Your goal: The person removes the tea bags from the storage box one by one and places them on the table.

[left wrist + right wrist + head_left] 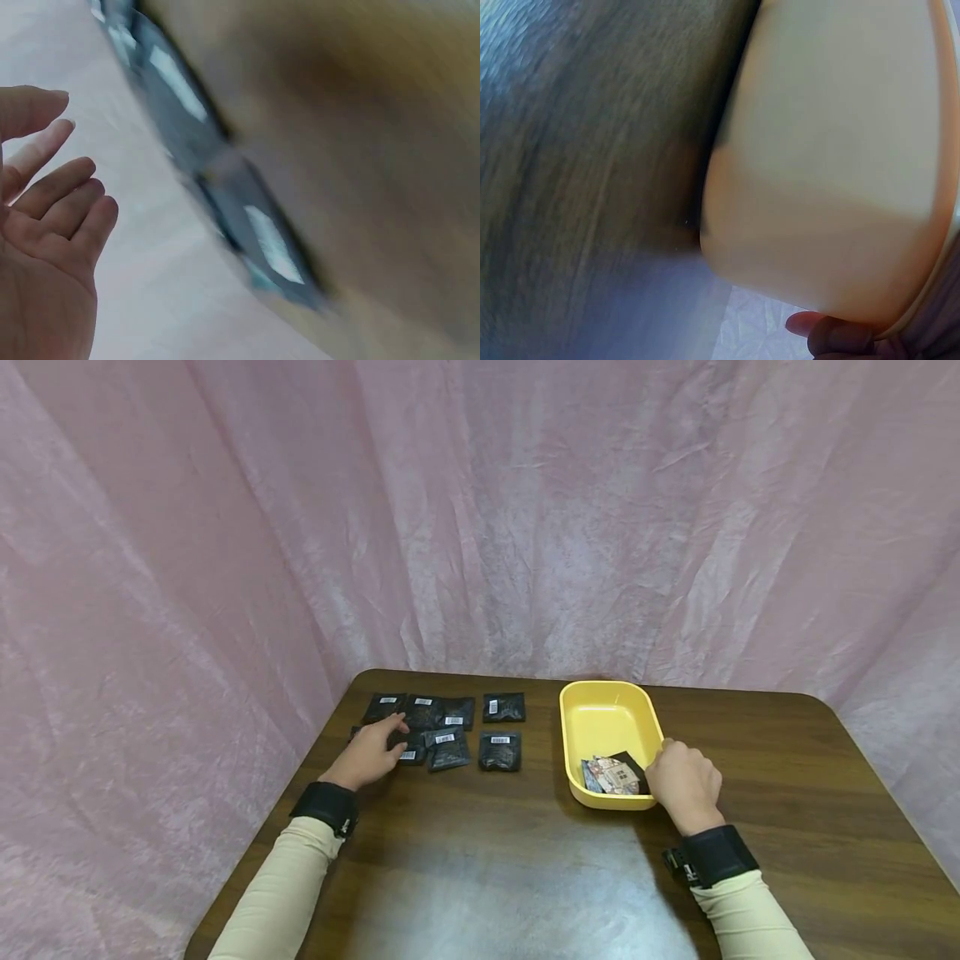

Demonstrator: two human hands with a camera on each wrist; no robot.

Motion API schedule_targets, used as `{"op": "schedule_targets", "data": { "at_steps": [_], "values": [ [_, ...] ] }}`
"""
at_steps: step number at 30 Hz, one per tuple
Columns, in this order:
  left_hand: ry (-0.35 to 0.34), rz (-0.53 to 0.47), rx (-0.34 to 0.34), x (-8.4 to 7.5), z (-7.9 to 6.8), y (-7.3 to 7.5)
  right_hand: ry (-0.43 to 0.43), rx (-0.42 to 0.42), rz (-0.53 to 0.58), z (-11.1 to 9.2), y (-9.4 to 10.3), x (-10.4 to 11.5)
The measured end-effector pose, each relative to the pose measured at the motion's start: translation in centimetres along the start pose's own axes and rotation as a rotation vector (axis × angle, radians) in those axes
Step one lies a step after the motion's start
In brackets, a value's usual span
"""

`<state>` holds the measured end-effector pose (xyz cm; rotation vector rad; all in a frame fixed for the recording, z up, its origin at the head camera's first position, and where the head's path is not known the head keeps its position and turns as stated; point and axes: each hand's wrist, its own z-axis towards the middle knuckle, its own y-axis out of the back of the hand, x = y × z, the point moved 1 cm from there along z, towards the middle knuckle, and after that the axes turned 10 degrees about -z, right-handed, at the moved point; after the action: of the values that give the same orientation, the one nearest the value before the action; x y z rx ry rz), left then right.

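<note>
Several small black packets with white barcode labels lie in a cluster on the left of the table, one black packet (447,749) near the middle of it. My left hand (367,753) is over the cluster's left side, partly hiding packets there. In the left wrist view its fingers (71,196) are loosely bent and hold nothing, with dark packets (266,236) beside them. My right hand (684,781) grips the right rim of a yellow plastic bin (611,727). The right wrist view shows its fingertips (840,334) at the rim, below the bin's side wall.
Inside the bin, colourful printed packets (611,775) and a dark one lie at the near end. Two black packets, one of them (500,752) nearer me, lie apart between cluster and bin. A pink curtain (480,527) hangs behind the brown wooden table (465,852).
</note>
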<state>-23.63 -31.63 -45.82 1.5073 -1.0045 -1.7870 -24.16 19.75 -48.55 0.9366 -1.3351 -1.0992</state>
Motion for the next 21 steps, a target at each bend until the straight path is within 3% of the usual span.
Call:
{"op": "schedule_targets", "data": {
  "at_steps": [4, 8, 15, 21],
  "values": [
    [-0.104, -0.011, 0.008, -3.7, 1.3, -1.4, -0.003, -0.005, -0.005, 0.0, -0.1, 0.0],
    [-0.213, 0.004, 0.058, -8.2, 2.2, -3.0, -0.002, -0.01, 0.0, 0.0, -0.2, 0.2],
    [-0.397, 0.007, 0.197, -16.6, 3.4, -6.5, -0.004, -0.008, 0.0, 0.1, -0.1, 0.3],
    [-0.499, -0.005, 0.321, -21.9, 4.8, -10.3, -0.007, -0.008, 0.003, 0.2, 0.1, 0.5]
  ]
}}
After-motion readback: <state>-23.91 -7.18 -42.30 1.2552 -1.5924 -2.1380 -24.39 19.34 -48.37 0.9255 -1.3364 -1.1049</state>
